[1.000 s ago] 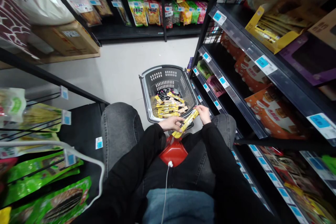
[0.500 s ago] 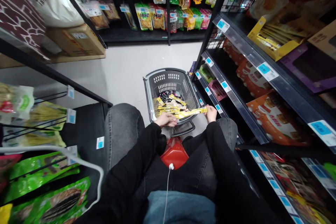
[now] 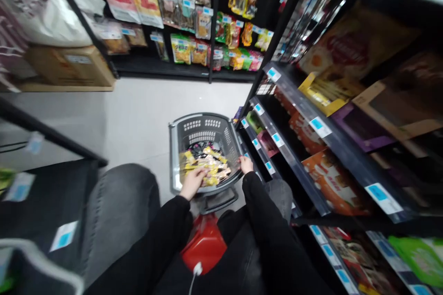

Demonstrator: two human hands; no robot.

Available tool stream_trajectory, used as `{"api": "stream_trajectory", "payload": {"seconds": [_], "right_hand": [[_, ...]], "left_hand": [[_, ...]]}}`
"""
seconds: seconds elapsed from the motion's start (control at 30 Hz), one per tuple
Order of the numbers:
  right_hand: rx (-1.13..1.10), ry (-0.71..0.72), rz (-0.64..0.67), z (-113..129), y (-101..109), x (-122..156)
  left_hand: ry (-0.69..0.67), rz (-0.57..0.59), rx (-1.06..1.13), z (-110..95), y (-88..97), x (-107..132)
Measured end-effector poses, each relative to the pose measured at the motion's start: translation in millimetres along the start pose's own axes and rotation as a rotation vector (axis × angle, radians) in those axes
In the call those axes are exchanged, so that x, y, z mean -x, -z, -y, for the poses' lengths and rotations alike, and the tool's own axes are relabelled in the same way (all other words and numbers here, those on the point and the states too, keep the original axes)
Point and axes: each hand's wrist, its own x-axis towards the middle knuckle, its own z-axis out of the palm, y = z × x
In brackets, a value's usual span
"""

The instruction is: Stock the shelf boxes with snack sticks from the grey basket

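Note:
A grey plastic shopping basket (image 3: 204, 125) stands on the floor in front of my knees, and a pile of yellow snack packets (image 3: 212, 167) lies in it. My left hand (image 3: 194, 180) reaches over the near rim, and its fingers curl onto the packets at the pile's left side. My right hand (image 3: 246, 164) is at the basket's right rim beside the lowest shelf; motion smears its fingers. Both arms are in black sleeves.
A black shelf unit (image 3: 297, 166) with blue price tags and orange, purple and yellow cartons runs along the right. A red object (image 3: 204, 245) with a white cable lies between my legs. Hanging snack bags (image 3: 194, 23) fill the far wall beyond pale floor (image 3: 138, 110).
The long yellow packet stretched between both hands is gone from view. My left hand has gone into the basket's pile and my right hand to its rim. The camera tilted up.

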Motion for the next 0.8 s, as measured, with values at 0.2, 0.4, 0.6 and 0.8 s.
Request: {"api": "stream_trajectory", "payload": {"seconds": [0.2,0.4,0.6,0.8], "right_hand": [[0.392,0.343,-0.387,120,156,-53],[1.180,0.329,-0.751,207,274,-82],[1.435,-0.003,-0.641,209,296,-99],[1.413,0.179,-0.864,217,300,-103]], "left_hand": [[-0.115,0.182,-0.318,22,-2.5,-18],[-0.249,0.208,-0.549,15,-4.3,-7],[-0.259,0.195,-0.541,12,-2.4,-4],[-0.282,0.188,-0.563,17,-2.3,-7]]}}
